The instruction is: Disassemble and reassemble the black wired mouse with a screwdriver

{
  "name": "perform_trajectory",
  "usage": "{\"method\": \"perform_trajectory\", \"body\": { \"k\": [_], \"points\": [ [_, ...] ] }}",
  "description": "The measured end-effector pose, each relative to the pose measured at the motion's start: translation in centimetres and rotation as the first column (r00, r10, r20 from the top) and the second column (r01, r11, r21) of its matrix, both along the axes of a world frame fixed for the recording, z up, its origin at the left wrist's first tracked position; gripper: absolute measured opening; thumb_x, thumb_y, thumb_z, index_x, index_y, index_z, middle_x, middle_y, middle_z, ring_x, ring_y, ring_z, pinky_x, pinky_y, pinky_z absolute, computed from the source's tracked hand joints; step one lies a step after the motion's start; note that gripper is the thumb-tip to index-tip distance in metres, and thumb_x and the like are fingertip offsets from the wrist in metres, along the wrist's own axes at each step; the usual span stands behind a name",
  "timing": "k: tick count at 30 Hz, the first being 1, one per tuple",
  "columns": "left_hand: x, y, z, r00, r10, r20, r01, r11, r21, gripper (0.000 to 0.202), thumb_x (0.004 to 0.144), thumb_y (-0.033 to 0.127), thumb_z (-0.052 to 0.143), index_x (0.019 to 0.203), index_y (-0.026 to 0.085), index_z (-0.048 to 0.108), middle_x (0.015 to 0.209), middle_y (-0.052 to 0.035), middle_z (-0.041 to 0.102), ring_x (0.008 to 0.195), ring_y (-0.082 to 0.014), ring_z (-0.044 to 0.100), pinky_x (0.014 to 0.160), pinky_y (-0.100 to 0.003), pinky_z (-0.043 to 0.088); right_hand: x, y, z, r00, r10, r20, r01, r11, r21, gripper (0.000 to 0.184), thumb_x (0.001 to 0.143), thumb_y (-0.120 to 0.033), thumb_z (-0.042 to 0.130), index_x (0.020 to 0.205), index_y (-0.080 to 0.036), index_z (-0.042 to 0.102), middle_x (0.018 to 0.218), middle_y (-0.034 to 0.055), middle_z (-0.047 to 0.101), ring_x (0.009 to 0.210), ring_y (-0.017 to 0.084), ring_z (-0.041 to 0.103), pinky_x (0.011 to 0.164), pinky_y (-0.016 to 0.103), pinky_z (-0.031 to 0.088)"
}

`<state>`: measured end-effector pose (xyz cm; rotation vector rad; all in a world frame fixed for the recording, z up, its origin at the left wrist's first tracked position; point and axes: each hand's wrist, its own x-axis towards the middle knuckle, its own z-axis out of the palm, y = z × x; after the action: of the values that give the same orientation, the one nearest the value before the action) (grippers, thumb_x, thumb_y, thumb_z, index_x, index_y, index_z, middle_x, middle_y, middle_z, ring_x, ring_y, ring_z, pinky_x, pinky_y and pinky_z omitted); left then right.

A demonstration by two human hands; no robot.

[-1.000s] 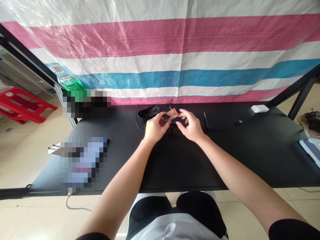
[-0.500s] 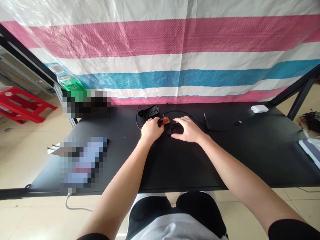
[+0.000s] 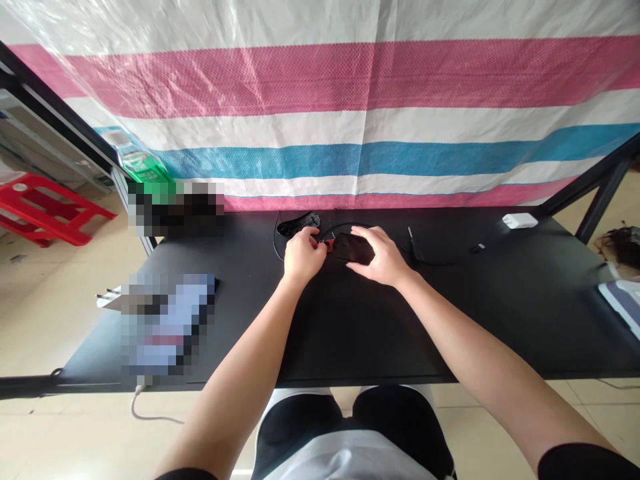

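Observation:
My left hand (image 3: 304, 257) is closed around the end of a small orange circuit board (image 3: 330, 246); only a sliver of the board shows past the fingertips. Between thumb and fingers, my right hand (image 3: 381, 255) grips a dark computer mouse shell half (image 3: 353, 249), tilted up close against the board. The other black mouse shell half (image 3: 299, 225) lies just beyond my left hand, its hollow side showing. A thin black cable (image 3: 345, 225) curves behind both hands.
Right of my right hand lies a dark screwdriver-like tool (image 3: 414, 248) with a thin metal shaft. Farther right are a USB plug (image 3: 479, 248) and a white charger (image 3: 520, 221). A blurred phone (image 3: 173, 320) lies at left on the black table (image 3: 450, 320). A striped sheet (image 3: 350, 160) hangs behind.
The mouse shell half in my right hand has tipped up and come nearer the board. The orange board, plainly seen before, is now mostly hidden.

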<state>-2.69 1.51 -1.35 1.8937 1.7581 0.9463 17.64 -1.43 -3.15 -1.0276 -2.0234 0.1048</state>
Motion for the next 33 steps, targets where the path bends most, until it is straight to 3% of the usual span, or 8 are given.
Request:
{"method": "perform_trajectory", "body": {
  "k": [4, 7, 9, 11, 17, 23, 27, 33],
  "points": [
    [0.3, -0.2, 0.2, 0.974, -0.005, 0.225, 0.002, 1.000, 0.014, 0.029, 0.072, 0.019, 0.056, 0.098, 0.017, 0.068, 0.074, -0.0012, 0.067, 0.070, -0.0162, 0.061, 0.077, -0.030, 0.049, 0.0, 0.1, -0.1, 0.998, -0.049, -0.043, 0.051, 0.998, 0.044, 0.069, 0.072, -0.029, 0.076, 0.135, -0.024, 0.049, 0.120, 0.0114, 0.069, 0.108, 0.031, 0.062, 0.097, 0.053, 0.052],
    [0.8, -0.6, 0.1, 0.904, -0.138, 0.404, 0.161, 0.987, -0.025, 0.025, 0.078, 0.027, 0.054, 0.095, 0.017, 0.069, 0.072, -0.0003, 0.066, 0.066, -0.0141, 0.059, 0.069, -0.026, 0.048, 0.0, 0.0, 0.0, 0.999, -0.039, -0.026, 0.039, 0.999, -0.003, 0.070, 0.073, -0.029, 0.075, 0.137, -0.026, 0.048, 0.123, 0.0102, 0.068, 0.109, 0.032, 0.062, 0.098, 0.054, 0.050],
    [1.1, -1.0, -0.1, 0.874, -0.224, 0.431, 0.261, 0.965, -0.027, 0.026, 0.081, 0.037, 0.055, 0.091, 0.017, 0.069, 0.069, 0.0000, 0.063, 0.063, -0.0138, 0.056, 0.063, -0.026, 0.046, -0.1, 0.0, 0.0, 1.000, -0.007, -0.014, 0.007, 1.000, -0.005, 0.070, 0.073, -0.029, 0.075, 0.137, -0.027, 0.048, 0.124, 0.0096, 0.068, 0.108, 0.031, 0.062, 0.097, 0.053, 0.051],
    [1.4, -1.2, -0.3, 0.880, -0.249, 0.405, 0.278, 0.960, -0.014, 0.028, 0.081, 0.042, 0.057, 0.086, 0.016, 0.068, 0.066, 0.0004, 0.060, 0.060, -0.0133, 0.053, 0.059, -0.025, 0.044, -0.2, -0.1, -0.1, 1.000, 0.021, -0.008, -0.021, 1.000, 0.020, 0.070, 0.073, -0.029, 0.075, 0.138, -0.027, 0.048, 0.124, 0.0095, 0.067, 0.108, 0.030, 0.062, 0.096, 0.051, 0.053],
    [1.5, -1.0, -0.7, 0.836, -0.206, 0.509, 0.245, 0.969, -0.010, 0.030, 0.080, 0.041, 0.060, 0.091, 0.015, 0.070, 0.064, 0.0005, 0.059, 0.057, -0.0121, 0.052, 0.056, -0.024, 0.045, -0.2, 0.1, -0.4, 0.998, -0.059, -0.019, 0.059, 0.998, 0.009, 0.075, 0.074, -0.024, 0.072, 0.143, -0.026, 0.041, 0.129, 0.0120, 0.063, 0.116, 0.033, 0.059, 0.099, 0.055, 0.051],
    [1.5, -0.6, -0.3, 0.757, -0.101, 0.646, 0.183, 0.981, -0.062, 0.031, 0.080, 0.038, 0.061, 0.097, 0.015, 0.070, 0.070, -0.0002, 0.062, 0.055, -0.0099, 0.050, 0.051, -0.022, 0.044, 0.0, 0.3, -0.5, 0.988, -0.128, -0.091, 0.134, 0.989, 0.060, 0.058, 0.076, -0.023, 0.069, 0.130, -0.025, 0.051, 0.119, 0.0120, 0.066, 0.109, 0.032, 0.061, 0.095, 0.053, 0.053],
    [1.4, -0.4, -0.3, 0.720, -0.058, 0.692, 0.169, 0.981, -0.093, 0.028, 0.082, 0.042, 0.060, 0.081, 0.015, 0.066, 0.058, 0.0022, 0.053, 0.048, -0.0088, 0.044, 0.047, -0.023, 0.039, -0.3, 0.0, -0.2, 0.988, -0.097, -0.121, 0.101, 0.995, 0.023, 0.054, 0.077, -0.035, 0.072, 0.126, -0.025, 0.053, 0.117, 0.0120, 0.066, 0.107, 0.031, 0.062, 0.095, 0.051, 0.053],
    [1.3, -0.4, -0.2, 0.703, -0.061, 0.709, 0.214, 0.968, -0.129, 0.051, 0.086, 0.058, 0.051, 0.054, 0.019, 0.048, 0.046, 0.0003, 0.048, 0.043, -0.0096, 0.043, 0.046, -0.025, 0.035, 0.0, 0.0, -0.1, 0.983, -0.075, -0.168, 0.054, 0.991, -0.125, 0.050, 0.079, -0.053, 0.069, 0.117, -0.022, 0.059, 0.106, 0.0105, 0.070, 0.095, 0.028, 0.068, 0.087, 0.046, 0.056]
  ]
}}
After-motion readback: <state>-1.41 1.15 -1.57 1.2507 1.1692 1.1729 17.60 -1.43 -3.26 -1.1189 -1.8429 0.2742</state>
